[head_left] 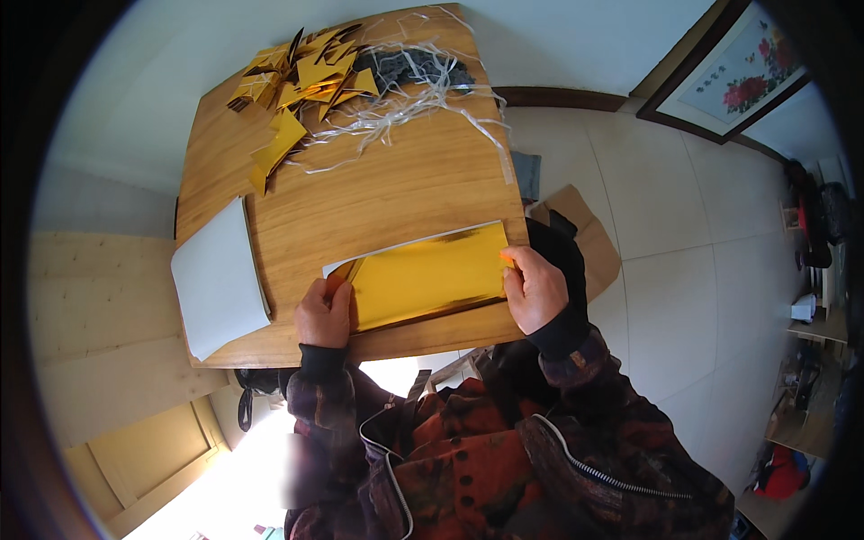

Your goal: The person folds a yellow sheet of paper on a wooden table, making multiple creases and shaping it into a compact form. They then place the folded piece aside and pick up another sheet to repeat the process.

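Note:
A shiny gold foil sheet lies on the near part of a wooden table, with a white edge showing along its far side. My left hand pinches the sheet's near left corner. My right hand grips its right edge, thumb on top. Both hands hold the sheet flat against the table, close to the near edge.
A pile of folded gold paper pieces sits at the table's far left, beside tangled white plastic strips. A stack of white sheets overhangs the left edge. Brown cardboard lies on the tiled floor to the right.

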A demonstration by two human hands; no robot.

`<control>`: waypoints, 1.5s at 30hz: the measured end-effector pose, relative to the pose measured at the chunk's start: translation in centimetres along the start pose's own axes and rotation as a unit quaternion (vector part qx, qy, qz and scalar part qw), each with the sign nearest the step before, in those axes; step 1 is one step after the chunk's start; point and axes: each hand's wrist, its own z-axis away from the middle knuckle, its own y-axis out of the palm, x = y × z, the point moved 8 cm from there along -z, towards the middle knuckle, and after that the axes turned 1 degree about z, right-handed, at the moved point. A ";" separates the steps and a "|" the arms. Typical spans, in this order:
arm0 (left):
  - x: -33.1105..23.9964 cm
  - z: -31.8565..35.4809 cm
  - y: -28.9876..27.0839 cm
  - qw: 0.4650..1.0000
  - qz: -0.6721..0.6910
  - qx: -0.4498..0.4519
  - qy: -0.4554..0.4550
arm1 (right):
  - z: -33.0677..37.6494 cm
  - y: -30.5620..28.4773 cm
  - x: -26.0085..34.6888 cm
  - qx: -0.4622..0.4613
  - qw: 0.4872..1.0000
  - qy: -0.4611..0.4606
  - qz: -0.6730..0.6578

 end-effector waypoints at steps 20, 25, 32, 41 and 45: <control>0.1 0.0 -0.1 1.000 -0.016 -0.013 0.016 | -0.2 0.2 0.3 0.014 0.999 0.024 0.038; 0.4 0.0 0.0 1.000 -0.004 -0.005 -0.004 | -0.3 0.3 0.3 0.031 0.998 0.036 0.049; -0.1 0.0 -0.1 1.000 -0.013 -0.003 0.002 | -0.3 0.5 0.2 0.039 0.996 0.038 0.064; -1.5 0.0 -0.2 1.000 -0.015 -0.012 0.025 | -0.4 0.5 0.3 0.033 0.997 0.025 0.069; -1.6 0.0 -0.3 0.999 -0.027 -0.015 0.028 | -0.5 0.6 0.3 0.047 0.996 0.041 0.063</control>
